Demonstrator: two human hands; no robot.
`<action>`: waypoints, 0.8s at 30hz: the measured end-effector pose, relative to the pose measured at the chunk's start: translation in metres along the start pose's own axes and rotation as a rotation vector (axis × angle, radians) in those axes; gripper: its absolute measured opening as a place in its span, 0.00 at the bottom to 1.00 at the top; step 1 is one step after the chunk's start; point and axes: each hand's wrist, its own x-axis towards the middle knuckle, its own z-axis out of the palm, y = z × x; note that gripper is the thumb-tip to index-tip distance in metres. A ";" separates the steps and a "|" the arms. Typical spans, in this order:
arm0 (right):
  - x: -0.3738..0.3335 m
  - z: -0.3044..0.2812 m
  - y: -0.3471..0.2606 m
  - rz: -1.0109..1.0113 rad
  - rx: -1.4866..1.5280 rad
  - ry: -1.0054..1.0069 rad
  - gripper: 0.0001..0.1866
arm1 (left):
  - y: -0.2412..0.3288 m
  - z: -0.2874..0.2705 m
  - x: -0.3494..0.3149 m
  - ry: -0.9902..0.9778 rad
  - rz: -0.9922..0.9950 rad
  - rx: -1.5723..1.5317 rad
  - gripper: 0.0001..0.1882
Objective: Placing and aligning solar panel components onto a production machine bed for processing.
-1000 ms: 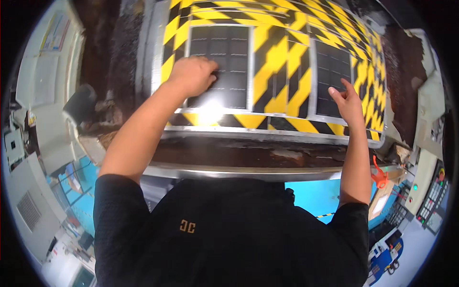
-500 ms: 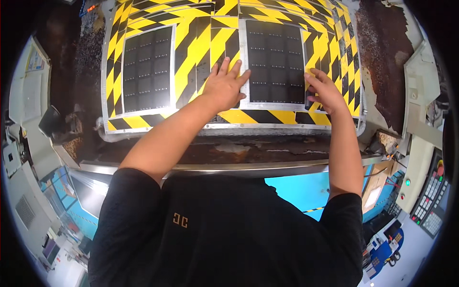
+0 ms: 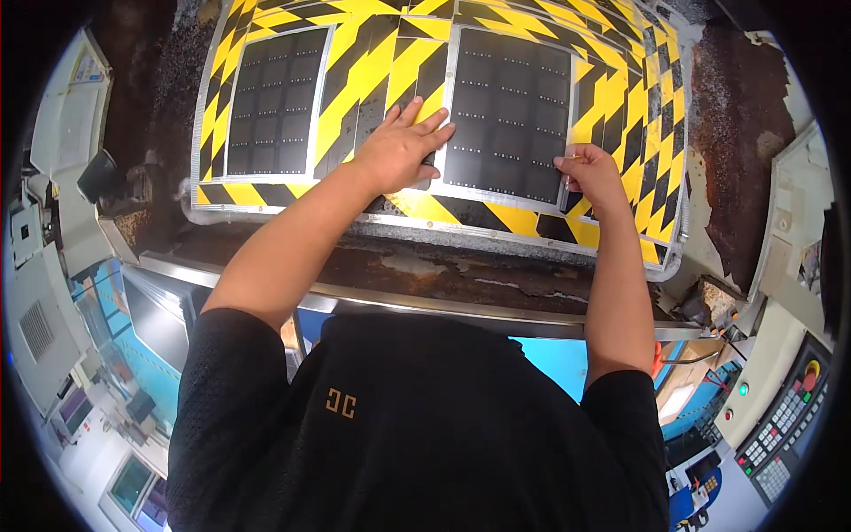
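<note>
My left hand point(image 3: 397, 156) lies spread on the yellow-and-black striped board point(image 3: 372, 75), its fingertips by the left edge of the right-hand black sheet point(image 3: 510, 111). That sheet is dark and flat, with rows of small pale marks and a light border. At the sheet's lower right edge, my right hand point(image 3: 594, 180) is closed in a pinch. What sits between its fingers is too small to make out; a thin pale strip shows just below them. A second black sheet point(image 3: 273, 105) of the same kind lies on the board's left side.
Rusty, peeling metal point(image 3: 425, 270) surrounds the board, with a metal rail point(image 3: 399, 306) along the near side. A control panel with keys and a red knob point(image 3: 784, 403) stands at the right. Off to the left are pale machine covers point(image 3: 66, 133).
The fingers of my right hand have gone from loosely parted to a pinch at the sheet's right edge. My left hand stays flat beside the sheet. The whole view has tilted slightly.
</note>
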 end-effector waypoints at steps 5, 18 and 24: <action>0.000 0.004 -0.003 -0.001 -0.040 -0.003 0.09 | -0.004 0.002 -0.001 0.020 0.010 -0.011 0.38; -0.002 0.006 -0.003 -0.009 -0.096 0.040 0.09 | -0.002 0.001 -0.001 -0.003 -0.004 -0.005 0.38; -0.001 0.005 0.000 -0.031 -0.080 0.026 0.09 | -0.001 0.000 0.000 -0.001 -0.005 0.021 0.38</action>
